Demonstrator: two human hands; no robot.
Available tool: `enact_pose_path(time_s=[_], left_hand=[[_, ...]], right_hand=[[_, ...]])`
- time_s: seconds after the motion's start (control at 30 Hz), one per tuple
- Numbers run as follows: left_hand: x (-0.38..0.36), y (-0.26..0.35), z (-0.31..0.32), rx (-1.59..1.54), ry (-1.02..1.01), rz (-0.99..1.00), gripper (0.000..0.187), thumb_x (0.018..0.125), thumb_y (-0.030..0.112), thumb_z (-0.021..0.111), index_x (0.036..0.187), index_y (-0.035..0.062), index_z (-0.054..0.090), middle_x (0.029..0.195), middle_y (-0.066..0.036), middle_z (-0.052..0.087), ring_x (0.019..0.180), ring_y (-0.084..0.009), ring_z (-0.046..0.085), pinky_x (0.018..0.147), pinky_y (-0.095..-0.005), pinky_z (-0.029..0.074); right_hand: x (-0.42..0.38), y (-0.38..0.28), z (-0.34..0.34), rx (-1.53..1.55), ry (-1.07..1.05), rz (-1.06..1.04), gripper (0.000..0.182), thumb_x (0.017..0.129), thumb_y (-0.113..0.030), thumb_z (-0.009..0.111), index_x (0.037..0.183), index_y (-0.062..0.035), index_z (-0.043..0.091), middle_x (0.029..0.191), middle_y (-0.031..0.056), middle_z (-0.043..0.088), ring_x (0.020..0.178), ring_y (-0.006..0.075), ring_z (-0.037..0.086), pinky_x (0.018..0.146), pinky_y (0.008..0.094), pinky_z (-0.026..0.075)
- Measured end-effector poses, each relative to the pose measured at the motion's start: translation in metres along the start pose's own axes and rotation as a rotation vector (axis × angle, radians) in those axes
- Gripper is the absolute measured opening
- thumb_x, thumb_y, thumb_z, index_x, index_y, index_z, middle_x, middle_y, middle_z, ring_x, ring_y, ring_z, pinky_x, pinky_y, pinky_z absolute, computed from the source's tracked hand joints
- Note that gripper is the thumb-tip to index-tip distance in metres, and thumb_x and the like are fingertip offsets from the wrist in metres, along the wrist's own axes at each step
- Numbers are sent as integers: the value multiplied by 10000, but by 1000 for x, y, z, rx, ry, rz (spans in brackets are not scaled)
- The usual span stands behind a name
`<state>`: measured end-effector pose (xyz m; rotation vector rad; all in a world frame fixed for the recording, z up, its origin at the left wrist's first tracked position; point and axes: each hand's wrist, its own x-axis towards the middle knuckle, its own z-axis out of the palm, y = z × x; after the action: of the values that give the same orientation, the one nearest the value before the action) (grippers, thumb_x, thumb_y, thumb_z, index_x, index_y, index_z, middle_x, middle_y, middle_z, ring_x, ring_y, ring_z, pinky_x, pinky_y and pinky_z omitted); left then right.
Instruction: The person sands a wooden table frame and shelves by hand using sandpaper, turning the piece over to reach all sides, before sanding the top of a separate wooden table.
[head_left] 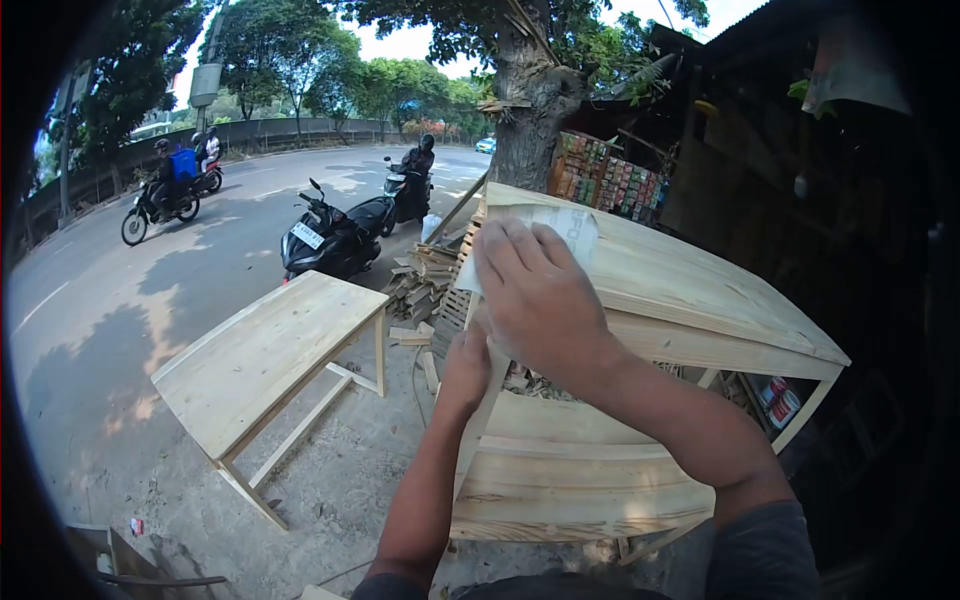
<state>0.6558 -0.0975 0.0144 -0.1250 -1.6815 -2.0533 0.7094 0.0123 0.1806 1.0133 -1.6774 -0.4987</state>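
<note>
My right hand lies over a sheet of sandpaper, its pale printed back facing up, with the fingers pressed together on it. Beneath the paper, the surface being touched is mostly covered by the hand. Lower and to the left, my left hand is closed around a narrow wooden board that slants down toward me. Just beyond my right hand stretches a pale wooden tabletop. Below my arms is another light wooden piece of furniture with a broad flat surface.
A wooden table stands at left on the concrete. Scrap wood is piled near the tree trunk. A parked black motorcycle borders the road, where riders are visible. A dark shed occupies the right side.
</note>
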Motion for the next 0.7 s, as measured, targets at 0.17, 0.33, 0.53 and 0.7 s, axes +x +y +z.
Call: enact_pose_path(time_s=[0.17,0.33,0.53,0.7], left_hand=[[9,-30,-8,361,42,294,564,1068,402,542,1431,-28,508,1291,-177,654,1119,-286,647,978,-399,505],[-7,-30,-14,-90,28,-8,561,1056,334,577,1481,-4,437,1339,-194,602,1184,-275,638,954,-395,550],[0,-2,-6,-261,-131,-109,599,1098,543,332,1115,23,628,825,-136,677,658,-242,662,676,-353,572],[4,46,12,-65,154,42,573,1126,444,346,1390,-10,575,1215,-156,694,1080,-256,680,959,-390,537]], right_hand=[[10,-16,-53,-212,-418,-231,345,905,-263,662,1144,-54,796,1306,146,703,1339,352,551,1206,529,316],[23,-19,-20,-150,-383,-165,334,913,-265,648,1145,-82,803,1341,147,692,1350,364,543,1217,550,293],[-123,66,12,210,248,202,638,903,-225,625,1507,-66,495,1601,132,474,1447,291,487,1201,477,361],[-286,117,46,68,288,763,756,915,-147,647,1589,5,342,1669,216,323,1556,432,259,1226,662,150]])
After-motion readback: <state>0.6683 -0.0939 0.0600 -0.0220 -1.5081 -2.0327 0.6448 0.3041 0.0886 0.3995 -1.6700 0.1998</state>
